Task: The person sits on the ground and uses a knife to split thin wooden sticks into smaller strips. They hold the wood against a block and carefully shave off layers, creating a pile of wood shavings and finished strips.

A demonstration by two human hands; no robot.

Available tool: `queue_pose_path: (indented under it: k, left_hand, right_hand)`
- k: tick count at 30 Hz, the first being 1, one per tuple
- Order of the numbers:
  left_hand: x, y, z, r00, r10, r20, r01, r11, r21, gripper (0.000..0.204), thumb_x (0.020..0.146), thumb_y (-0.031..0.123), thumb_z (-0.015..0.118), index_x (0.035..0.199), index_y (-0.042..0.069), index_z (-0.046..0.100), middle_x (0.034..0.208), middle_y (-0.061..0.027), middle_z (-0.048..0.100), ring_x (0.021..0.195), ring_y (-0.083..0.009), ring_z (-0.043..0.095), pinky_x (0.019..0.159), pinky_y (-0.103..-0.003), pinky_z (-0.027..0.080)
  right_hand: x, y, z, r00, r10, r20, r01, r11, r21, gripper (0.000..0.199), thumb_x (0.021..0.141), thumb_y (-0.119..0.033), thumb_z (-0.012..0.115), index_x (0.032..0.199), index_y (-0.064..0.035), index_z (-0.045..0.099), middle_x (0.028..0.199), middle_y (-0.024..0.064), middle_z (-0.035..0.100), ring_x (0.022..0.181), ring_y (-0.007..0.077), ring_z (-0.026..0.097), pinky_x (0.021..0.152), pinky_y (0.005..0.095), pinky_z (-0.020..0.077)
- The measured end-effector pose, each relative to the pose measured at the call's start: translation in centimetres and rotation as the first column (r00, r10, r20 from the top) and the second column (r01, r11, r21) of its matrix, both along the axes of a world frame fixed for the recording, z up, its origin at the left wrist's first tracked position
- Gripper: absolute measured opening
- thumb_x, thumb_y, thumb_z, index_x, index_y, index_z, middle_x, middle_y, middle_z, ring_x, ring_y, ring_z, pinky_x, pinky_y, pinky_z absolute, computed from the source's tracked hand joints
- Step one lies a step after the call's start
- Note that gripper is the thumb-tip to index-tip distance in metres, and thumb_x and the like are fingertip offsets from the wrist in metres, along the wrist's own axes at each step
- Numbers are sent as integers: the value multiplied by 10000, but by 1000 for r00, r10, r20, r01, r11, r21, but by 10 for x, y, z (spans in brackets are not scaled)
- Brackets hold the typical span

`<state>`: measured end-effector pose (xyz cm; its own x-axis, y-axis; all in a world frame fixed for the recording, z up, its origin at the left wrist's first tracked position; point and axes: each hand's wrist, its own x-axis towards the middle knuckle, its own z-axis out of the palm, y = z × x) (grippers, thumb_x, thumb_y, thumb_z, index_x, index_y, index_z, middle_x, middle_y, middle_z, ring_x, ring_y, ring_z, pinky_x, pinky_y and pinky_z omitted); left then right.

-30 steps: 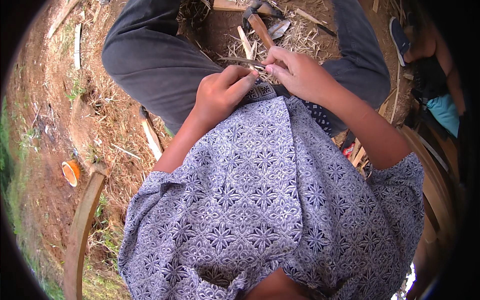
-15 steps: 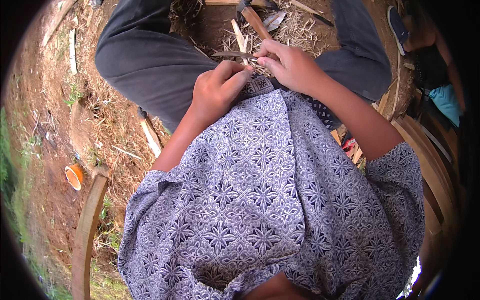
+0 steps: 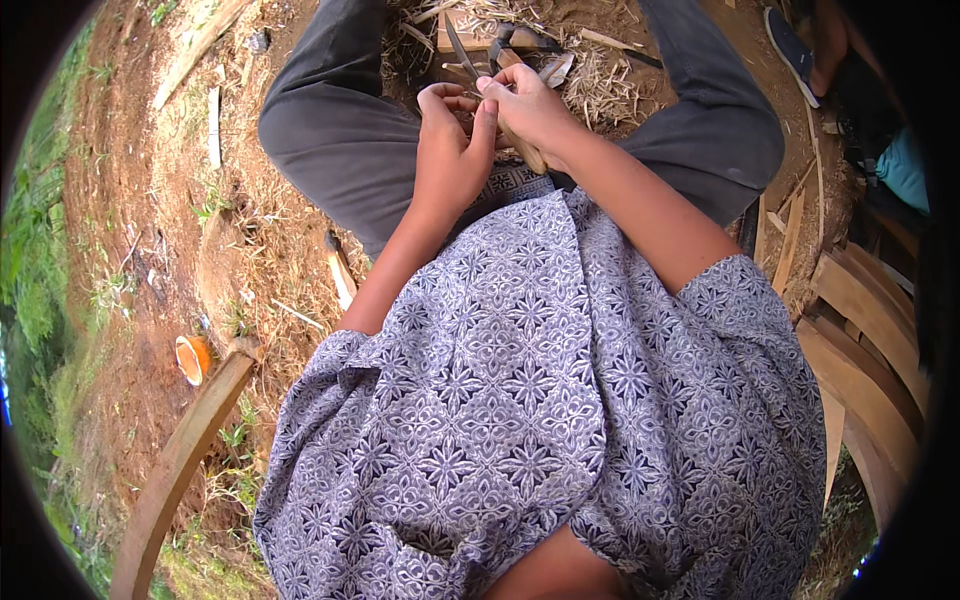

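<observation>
Head view: the right hand (image 3: 535,110) is closed round a slim, dark, knife-like metal blade (image 3: 460,45), which points away from the body above the brown earth ground. The left hand (image 3: 450,135) curls just beside its fingertips — whether it pinches anything, I cannot tell. Pale, thin wood shavings (image 3: 605,90) between the dark-grey trouser legs (image 3: 340,125) suggest some cutting is done — how much remains doesn't show.

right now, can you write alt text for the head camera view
A seated person holds a dark-bladed knife, pointing away, in the right hand, with the left hand close beside it. Beyond lie a hammer and pale shavings.
</observation>
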<state>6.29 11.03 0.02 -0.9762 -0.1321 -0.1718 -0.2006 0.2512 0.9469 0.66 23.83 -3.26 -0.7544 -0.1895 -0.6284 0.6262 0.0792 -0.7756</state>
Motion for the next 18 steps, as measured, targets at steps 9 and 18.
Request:
queue_pose_path:
  k: [9, 18]
  left_hand:
    - [5, -6, -18, 982, -177, 60, 187, 943, -274, 462, 935, 208, 666, 1266, -56, 483, 1116, -251, 676, 911, -306, 710, 803, -390, 549]
    - [-13, -39, 14, 939, -115, 323, 330, 560, -760, 353, 883, 203, 567, 1193, 38, 525, 862, -249, 716, 790, -460, 696, 689, -571, 536]
  right_hand:
    - [-1, -35, -11, 988, -151, -2, 151, 986, -67, 297, 1024, -293, 603, 1092, -6, 572, 937, 101, 687, 800, 155, 687, 717, 322, 558]
    - [-16, -10, -51, 889, 166, -427, -17, 943, 332, 307, 927, -347, 728, 970, -44, 703, 795, 58, 702, 737, 158, 666, 697, 335, 533]
